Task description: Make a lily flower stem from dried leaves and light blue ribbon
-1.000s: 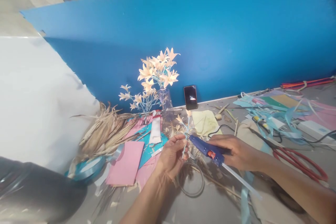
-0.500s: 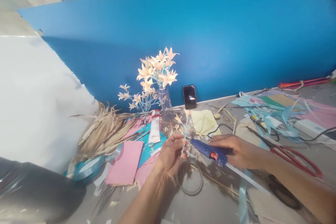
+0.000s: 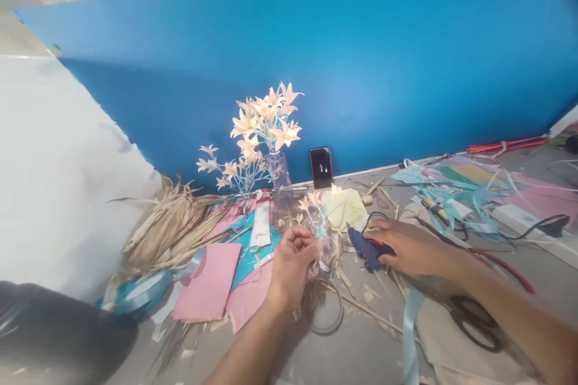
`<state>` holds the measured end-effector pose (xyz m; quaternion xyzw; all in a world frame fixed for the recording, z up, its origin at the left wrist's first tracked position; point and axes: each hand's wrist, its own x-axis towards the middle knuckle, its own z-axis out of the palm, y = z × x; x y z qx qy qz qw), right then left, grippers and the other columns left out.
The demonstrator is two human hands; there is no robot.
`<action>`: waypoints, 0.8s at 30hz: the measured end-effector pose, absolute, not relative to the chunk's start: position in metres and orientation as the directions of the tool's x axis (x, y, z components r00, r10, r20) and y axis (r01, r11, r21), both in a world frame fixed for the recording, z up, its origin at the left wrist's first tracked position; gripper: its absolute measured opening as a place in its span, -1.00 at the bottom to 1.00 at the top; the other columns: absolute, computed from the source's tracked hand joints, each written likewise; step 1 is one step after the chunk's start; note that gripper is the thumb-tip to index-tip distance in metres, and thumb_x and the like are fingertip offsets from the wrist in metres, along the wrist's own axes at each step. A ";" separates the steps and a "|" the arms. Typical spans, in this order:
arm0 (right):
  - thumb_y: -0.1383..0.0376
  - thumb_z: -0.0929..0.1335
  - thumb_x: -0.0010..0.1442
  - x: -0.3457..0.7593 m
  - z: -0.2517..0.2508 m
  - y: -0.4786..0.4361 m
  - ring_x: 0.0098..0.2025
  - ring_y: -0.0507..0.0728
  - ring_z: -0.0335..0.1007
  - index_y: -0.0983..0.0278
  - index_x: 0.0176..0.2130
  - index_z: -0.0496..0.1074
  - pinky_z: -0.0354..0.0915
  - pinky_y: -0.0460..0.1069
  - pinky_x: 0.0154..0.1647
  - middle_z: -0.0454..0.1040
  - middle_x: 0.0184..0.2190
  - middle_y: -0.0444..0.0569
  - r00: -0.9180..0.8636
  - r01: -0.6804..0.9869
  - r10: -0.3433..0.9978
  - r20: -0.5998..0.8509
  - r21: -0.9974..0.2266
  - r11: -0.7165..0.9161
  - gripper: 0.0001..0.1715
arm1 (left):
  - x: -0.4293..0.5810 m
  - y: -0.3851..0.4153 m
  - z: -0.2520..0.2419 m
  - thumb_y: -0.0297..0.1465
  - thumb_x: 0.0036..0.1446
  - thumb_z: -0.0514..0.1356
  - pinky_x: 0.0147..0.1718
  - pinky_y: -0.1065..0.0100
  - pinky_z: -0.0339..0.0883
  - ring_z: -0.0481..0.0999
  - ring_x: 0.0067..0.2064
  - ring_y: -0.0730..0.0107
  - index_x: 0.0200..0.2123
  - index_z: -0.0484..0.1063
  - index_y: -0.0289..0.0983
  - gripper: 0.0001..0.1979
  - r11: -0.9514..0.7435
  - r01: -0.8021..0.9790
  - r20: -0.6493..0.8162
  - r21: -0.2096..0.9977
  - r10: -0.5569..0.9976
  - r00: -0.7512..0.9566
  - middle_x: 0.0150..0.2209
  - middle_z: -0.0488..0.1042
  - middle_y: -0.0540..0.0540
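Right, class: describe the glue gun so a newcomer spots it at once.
Find the big blue panel, then drop to the grey surface before it. Just right of centre, at the right hand, is the glue gun. Its dark blue, pistol-shaped body stands out from the pale yellow sheet nearby.

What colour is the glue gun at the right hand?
The glue gun is dark blue, seen best in the head view.
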<state>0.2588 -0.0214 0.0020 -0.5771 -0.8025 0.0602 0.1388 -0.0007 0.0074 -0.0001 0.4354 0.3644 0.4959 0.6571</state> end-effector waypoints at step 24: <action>0.20 0.37 0.02 0.160 0.016 -0.023 -0.60 -0.06 -0.08 0.29 -0.51 0.35 -0.13 -0.08 -0.57 0.15 -0.66 -0.25 0.011 0.001 0.999 -0.040 -0.999 -0.040 -0.79 | 0.008 -0.011 -0.003 -0.38 -0.02 0.36 -0.55 0.46 0.26 0.41 -0.51 0.49 -0.34 0.36 -0.25 -0.77 -0.045 -0.255 0.097 0.966 0.976 0.196 -0.47 0.40 0.04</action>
